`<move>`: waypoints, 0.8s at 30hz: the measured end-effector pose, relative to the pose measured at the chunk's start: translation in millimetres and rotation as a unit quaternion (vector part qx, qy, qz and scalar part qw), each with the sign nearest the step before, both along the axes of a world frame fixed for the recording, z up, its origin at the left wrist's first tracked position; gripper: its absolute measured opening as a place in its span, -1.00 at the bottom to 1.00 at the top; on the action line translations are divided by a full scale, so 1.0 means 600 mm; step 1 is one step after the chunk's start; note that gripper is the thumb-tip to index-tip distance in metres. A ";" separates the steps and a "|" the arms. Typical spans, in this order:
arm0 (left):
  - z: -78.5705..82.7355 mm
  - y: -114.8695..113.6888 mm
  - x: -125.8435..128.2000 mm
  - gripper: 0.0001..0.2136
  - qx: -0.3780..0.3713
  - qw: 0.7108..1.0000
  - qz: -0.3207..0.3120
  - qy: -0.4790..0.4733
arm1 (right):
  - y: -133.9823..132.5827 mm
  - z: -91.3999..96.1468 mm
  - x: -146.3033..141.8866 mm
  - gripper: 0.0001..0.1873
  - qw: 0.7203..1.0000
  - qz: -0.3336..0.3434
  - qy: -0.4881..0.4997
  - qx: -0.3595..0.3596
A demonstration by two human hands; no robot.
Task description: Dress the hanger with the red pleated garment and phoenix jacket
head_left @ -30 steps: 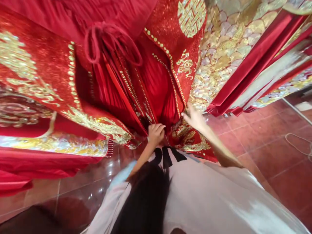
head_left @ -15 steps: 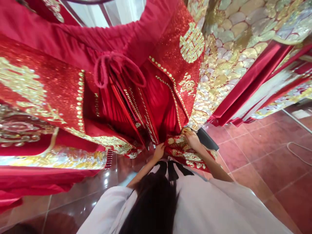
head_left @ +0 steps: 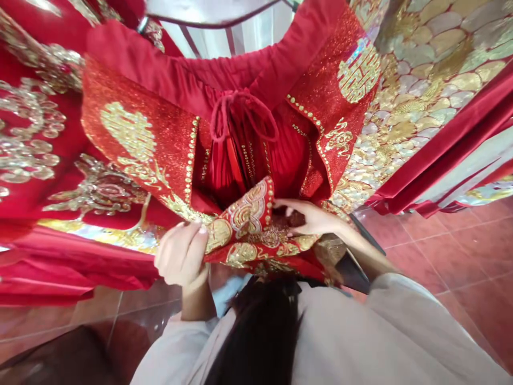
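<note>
A red skirt (head_left: 224, 176) with gathered folds, gold embroidery and a tied drawstring bow (head_left: 244, 115) hangs spread out in front of me. Its lower part, an embroidered panel (head_left: 248, 214) edged with gold dots, is lifted and folded toward my body. At the panel's left end, my left hand (head_left: 182, 254) is closed around the cloth, thumb on top. My right hand (head_left: 310, 218) curls about the right part of the folded panel, fingers above and thumb below, with cloth between them. Some of its fingertips are hidden in the fold.
Red garments with beaded silver ornaments (head_left: 104, 187) hang close on the left. A garment covered in gold and pearly scales (head_left: 404, 101) hangs on the right, beside red drapes (head_left: 444, 139). A dark object (head_left: 355, 270) stands under my right forearm, above reddish floor tiles (head_left: 433, 256).
Both hands have come up with the skirt's lower panel, which is now folded upward. My left hand has moved left along it. The view has shifted, so the skirt sits farther right.
</note>
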State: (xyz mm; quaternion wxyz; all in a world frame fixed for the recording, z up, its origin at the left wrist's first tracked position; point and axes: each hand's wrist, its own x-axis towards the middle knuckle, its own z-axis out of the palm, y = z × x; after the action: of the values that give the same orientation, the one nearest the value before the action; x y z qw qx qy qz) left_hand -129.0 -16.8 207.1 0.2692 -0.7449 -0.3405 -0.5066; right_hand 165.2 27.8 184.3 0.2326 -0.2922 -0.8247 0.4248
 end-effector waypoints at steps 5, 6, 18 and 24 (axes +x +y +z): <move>0.006 0.013 -0.029 -0.73 0.047 0.995 0.087 -0.019 | 0.068 -0.016 -0.101 -0.18 0.951 0.242 -0.157 -0.108; 0.001 0.011 -0.038 -0.75 0.053 0.992 0.106 -0.032 | 0.066 -0.006 -0.112 -0.28 0.952 0.231 -0.174 -0.099; 0.022 -0.043 -0.035 -0.45 -0.290 0.948 -0.084 -0.097 | 0.002 0.203 -0.086 -0.89 0.937 -0.004 -0.072 0.342; 0.026 -0.022 0.035 -0.59 -0.506 0.806 -0.246 -0.181 | -0.006 0.216 -0.171 -0.94 0.971 0.060 0.052 0.224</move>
State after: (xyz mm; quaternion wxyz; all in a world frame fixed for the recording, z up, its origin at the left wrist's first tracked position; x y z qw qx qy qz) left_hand -107.9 -29.8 222.5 -0.3463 -0.7289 -0.3971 -0.4371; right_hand 62.6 24.4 314.1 0.3088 -0.1605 -0.9015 0.2573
